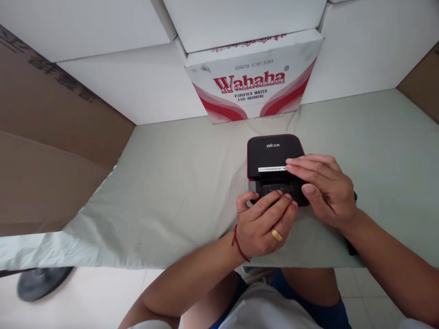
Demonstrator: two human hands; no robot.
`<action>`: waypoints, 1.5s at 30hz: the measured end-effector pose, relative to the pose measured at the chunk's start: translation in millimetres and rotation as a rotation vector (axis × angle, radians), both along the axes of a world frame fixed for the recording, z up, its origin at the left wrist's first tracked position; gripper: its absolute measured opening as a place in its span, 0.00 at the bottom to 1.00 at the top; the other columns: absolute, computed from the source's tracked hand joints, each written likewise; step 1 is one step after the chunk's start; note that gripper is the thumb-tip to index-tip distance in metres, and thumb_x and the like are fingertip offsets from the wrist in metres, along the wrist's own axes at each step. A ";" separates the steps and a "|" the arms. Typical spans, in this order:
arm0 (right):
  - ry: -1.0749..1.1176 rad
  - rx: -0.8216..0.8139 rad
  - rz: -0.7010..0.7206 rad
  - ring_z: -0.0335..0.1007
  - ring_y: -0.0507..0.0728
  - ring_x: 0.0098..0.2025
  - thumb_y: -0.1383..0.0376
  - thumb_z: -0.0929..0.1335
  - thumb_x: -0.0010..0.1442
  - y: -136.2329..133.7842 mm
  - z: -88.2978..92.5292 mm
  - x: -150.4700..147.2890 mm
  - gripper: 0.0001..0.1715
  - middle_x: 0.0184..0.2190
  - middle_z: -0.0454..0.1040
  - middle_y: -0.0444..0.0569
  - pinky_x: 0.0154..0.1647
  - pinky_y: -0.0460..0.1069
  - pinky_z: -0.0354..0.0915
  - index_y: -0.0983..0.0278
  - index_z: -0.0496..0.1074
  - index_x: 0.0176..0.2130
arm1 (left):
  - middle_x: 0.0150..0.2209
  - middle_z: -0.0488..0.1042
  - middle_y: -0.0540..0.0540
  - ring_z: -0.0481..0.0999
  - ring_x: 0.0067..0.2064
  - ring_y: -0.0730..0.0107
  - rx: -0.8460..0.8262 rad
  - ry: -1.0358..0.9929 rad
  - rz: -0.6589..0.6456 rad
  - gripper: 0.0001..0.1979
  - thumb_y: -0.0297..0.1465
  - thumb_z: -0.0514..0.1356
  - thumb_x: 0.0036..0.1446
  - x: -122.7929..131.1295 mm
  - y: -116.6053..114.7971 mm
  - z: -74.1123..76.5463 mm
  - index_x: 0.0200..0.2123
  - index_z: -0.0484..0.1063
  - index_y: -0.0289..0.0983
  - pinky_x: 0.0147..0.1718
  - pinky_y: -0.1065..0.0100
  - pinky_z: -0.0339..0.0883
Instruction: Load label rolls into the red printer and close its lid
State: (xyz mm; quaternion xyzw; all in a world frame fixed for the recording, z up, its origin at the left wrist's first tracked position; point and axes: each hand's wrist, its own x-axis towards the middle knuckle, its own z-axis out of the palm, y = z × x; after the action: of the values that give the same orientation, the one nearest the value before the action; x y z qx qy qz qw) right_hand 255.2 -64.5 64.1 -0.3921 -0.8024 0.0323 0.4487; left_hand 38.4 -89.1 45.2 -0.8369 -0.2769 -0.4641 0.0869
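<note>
A small black box-shaped device [270, 153] with a red edge and a white label strip lies on the grey cloth-covered table [178, 183]. My left hand [264, 224], with a gold ring and a red wrist string, grips its near end, thumb on the left side and fingers laid over a recessed part. My right hand [324, 189] rests on the device's right side, fingers stretched flat across its top by the label.
A white carton printed "Wahaha" [254, 80] stands at the back of the table among plain white boxes [137, 87]. Brown cardboard [51, 137] walls the left side, more at the far right [423, 82]. A dark round object [43, 281] lies on the floor at lower left.
</note>
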 end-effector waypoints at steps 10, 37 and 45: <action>-0.140 0.024 -0.068 0.85 0.62 0.59 0.72 0.67 0.72 -6.2 10.0 -8.2 0.19 0.55 0.87 0.52 0.69 0.62 0.74 0.60 0.84 0.55 | 0.43 0.89 0.48 0.86 0.51 0.66 -0.037 -0.024 -0.028 0.08 0.26 0.62 0.70 0.7 2.1 -1.8 0.49 0.80 0.39 0.59 0.57 0.66; -0.005 0.136 0.117 0.78 0.64 0.50 0.62 0.68 0.73 -25.0 -1.3 -9.4 0.14 0.41 0.88 0.46 0.53 0.64 0.77 0.52 0.83 0.52 | 0.80 0.60 0.44 0.65 0.79 0.57 -0.872 -0.554 -0.232 0.36 0.44 0.54 0.70 -36.4 66.8 -42.4 0.78 0.50 0.50 0.73 0.54 0.69; -0.025 0.124 0.120 0.77 0.62 0.48 0.67 0.71 0.70 -30.8 3.2 -9.4 0.12 0.44 0.88 0.49 0.49 0.60 0.74 0.59 0.82 0.51 | 0.82 0.55 0.53 0.49 0.85 0.55 -1.165 -0.842 -0.481 0.53 0.38 0.67 0.56 -30.1 67.4 -36.0 0.80 0.45 0.60 0.82 0.49 0.50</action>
State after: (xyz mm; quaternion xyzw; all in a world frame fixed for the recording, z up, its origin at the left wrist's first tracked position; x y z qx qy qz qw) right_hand 245.8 -95.4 67.3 -0.3153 -0.8304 0.0045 0.4594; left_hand 8.2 -21.7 9.2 -0.5368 -0.2972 -0.5293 -0.5860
